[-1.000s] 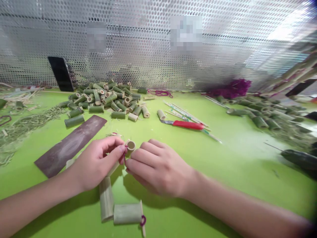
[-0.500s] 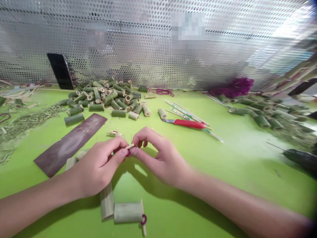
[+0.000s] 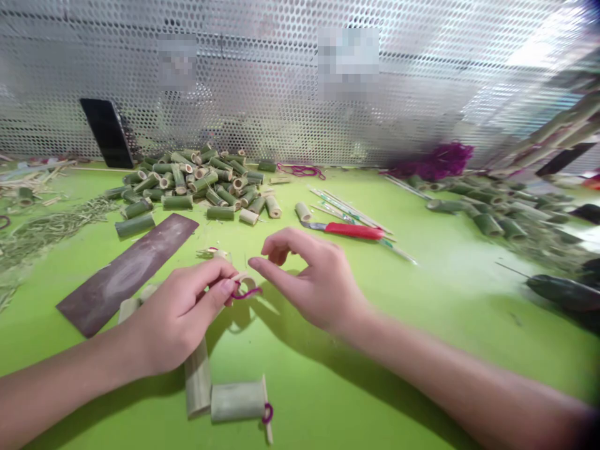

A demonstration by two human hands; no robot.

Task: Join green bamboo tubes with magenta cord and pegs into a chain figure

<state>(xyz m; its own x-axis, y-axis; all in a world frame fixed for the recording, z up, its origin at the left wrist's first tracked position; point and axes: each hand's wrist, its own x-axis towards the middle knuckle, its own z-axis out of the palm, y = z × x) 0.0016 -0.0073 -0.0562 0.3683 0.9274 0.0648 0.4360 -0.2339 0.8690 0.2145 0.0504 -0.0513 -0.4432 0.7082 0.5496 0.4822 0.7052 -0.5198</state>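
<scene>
My left hand point(image 3: 187, 312) pinches a small pale bamboo stick point(image 3: 240, 277) between thumb and forefinger. A purple cord point(image 3: 248, 293) loops under the stick, its loose end pointing right. To the right, my right hand point(image 3: 309, 275) hovers apart from them with thumb and forefinger separated; nothing shows between them. Below my hands lie a short bamboo tube point(image 3: 238, 401) and a longer bamboo piece point(image 3: 198, 384). Against the tube's right end rests a thin stick point(image 3: 269, 431) with a purple cord ring point(image 3: 267, 413) on it. My left hand partly covers other pale bamboo pieces point(image 3: 129, 309).
Brown sandpaper point(image 3: 126, 275) lies at left, before a heap of cut bamboo tubes point(image 3: 201, 181). A red-handled knife point(image 3: 354, 231) and thin sticks point(image 3: 356, 212) lie beyond my right hand. A dark tool with a thin point point(image 3: 557, 292) is at right. A phone point(image 3: 107, 134) leans on the perforated metal screen point(image 3: 262, 106).
My right hand has let go of the cord and drawn away to the right, its thumb and forefinger parting. The cord end now hangs loose beside my left fingertips.
</scene>
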